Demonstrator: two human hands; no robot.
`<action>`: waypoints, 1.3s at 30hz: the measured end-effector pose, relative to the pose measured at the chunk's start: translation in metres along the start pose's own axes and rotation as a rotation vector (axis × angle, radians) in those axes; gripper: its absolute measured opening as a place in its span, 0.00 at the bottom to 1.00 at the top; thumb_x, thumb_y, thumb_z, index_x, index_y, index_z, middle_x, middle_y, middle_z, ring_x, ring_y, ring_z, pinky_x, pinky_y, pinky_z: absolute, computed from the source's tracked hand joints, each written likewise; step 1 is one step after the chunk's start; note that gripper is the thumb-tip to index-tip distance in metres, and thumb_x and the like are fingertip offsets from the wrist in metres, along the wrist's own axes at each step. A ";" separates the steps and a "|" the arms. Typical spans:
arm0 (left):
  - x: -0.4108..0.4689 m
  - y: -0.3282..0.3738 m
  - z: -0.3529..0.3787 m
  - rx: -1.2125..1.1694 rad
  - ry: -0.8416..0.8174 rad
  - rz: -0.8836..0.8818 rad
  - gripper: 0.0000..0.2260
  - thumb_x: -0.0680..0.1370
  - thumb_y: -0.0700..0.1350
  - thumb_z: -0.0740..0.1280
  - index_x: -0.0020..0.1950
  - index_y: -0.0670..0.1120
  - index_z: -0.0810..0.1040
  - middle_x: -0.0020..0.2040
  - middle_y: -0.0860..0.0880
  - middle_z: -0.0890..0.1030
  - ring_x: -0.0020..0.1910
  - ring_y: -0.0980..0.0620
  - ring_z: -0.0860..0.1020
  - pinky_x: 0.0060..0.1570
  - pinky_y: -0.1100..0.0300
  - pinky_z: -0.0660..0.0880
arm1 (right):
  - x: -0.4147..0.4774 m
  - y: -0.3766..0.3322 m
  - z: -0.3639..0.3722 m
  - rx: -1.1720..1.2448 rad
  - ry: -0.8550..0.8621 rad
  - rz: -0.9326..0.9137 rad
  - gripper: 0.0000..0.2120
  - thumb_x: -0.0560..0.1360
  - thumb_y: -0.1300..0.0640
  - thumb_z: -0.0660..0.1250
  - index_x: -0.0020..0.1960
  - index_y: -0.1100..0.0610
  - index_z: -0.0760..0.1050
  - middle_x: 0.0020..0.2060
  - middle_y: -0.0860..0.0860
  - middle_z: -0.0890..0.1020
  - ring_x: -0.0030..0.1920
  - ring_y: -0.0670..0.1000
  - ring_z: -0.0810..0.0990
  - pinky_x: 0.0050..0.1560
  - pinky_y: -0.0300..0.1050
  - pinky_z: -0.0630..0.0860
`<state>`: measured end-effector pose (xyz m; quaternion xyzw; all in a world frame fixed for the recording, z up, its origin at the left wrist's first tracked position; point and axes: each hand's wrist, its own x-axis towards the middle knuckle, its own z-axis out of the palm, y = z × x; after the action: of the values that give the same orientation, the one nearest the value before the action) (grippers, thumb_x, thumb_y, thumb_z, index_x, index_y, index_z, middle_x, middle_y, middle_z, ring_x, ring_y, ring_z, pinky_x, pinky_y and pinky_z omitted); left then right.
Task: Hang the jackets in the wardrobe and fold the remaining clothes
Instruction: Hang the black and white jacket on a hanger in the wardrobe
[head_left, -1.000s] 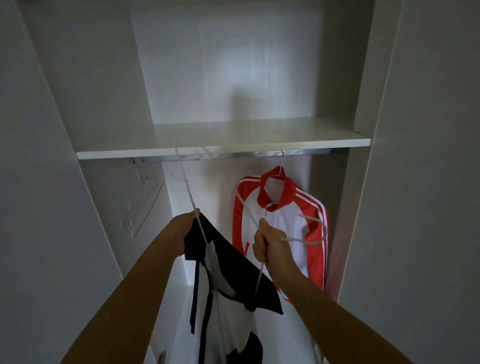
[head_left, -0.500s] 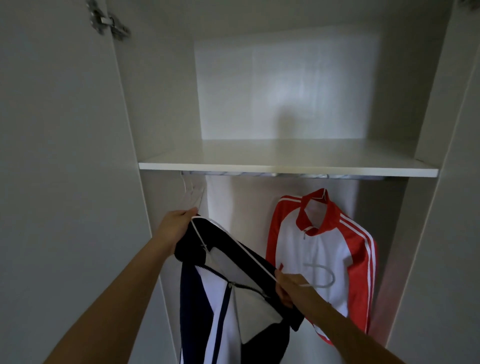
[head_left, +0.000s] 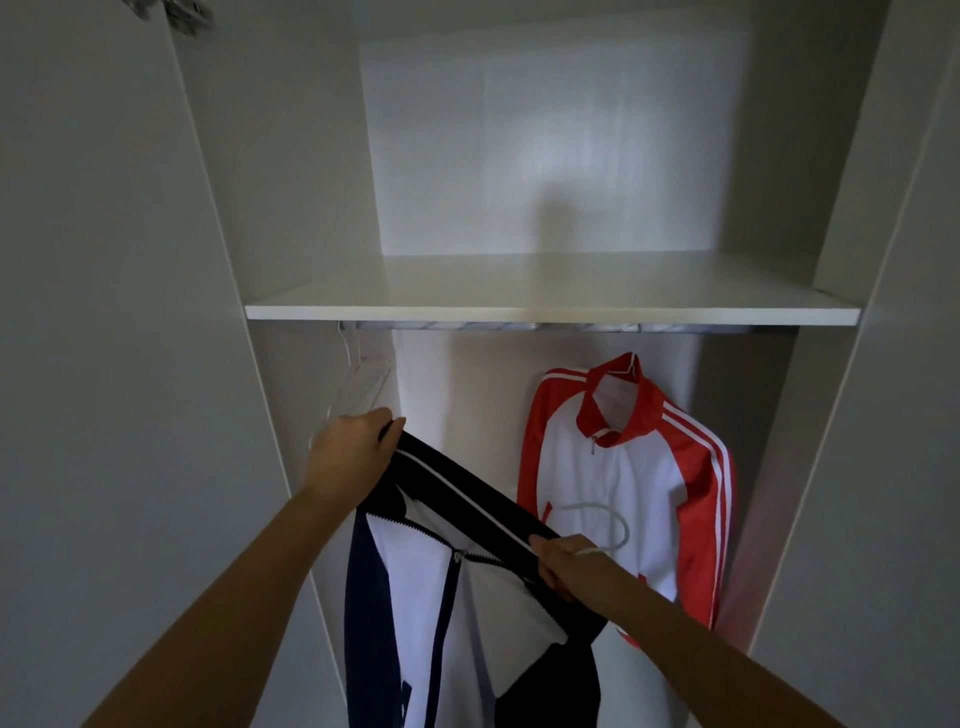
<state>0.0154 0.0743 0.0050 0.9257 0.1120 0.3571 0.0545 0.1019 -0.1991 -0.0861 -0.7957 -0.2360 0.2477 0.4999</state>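
Right hand (head_left: 566, 569) lowered, red jacket (head_left: 639, 467) behind hanger (head_left: 605, 525)

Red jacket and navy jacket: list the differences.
The red jacket hangs from the rail; the navy jacket is held by the left hand and right hand, its hanger hook free. The red jacket hangs upright; the navy jacket slants down to the right. The red jacket's sleeves are red, the navy jacket's navy. Both have white zipped fronts.
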 end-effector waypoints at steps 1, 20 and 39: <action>0.000 0.003 -0.002 -0.006 0.031 0.011 0.19 0.78 0.44 0.68 0.30 0.47 0.64 0.21 0.49 0.69 0.18 0.49 0.67 0.20 0.60 0.68 | -0.001 0.001 -0.001 -0.007 0.002 0.014 0.25 0.80 0.47 0.59 0.26 0.56 0.66 0.21 0.47 0.69 0.24 0.45 0.68 0.29 0.34 0.66; -0.014 0.050 0.052 -0.213 -0.084 0.062 0.20 0.77 0.60 0.50 0.34 0.46 0.62 0.23 0.56 0.60 0.21 0.59 0.60 0.25 0.65 0.56 | 0.031 -0.069 -0.024 -0.129 -0.133 0.020 0.12 0.78 0.62 0.61 0.38 0.55 0.78 0.25 0.47 0.72 0.26 0.43 0.69 0.27 0.33 0.66; 0.119 -0.052 0.245 -0.502 -0.303 -0.091 0.10 0.80 0.51 0.62 0.43 0.46 0.70 0.32 0.50 0.76 0.31 0.53 0.76 0.30 0.62 0.71 | 0.266 -0.050 -0.055 -0.307 0.342 -0.214 0.18 0.80 0.58 0.60 0.40 0.71 0.77 0.29 0.51 0.80 0.23 0.39 0.72 0.30 0.29 0.67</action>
<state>0.2571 0.1484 -0.1080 0.9200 0.0521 0.2287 0.3140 0.3338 -0.0515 -0.0619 -0.8631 -0.2659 0.0163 0.4290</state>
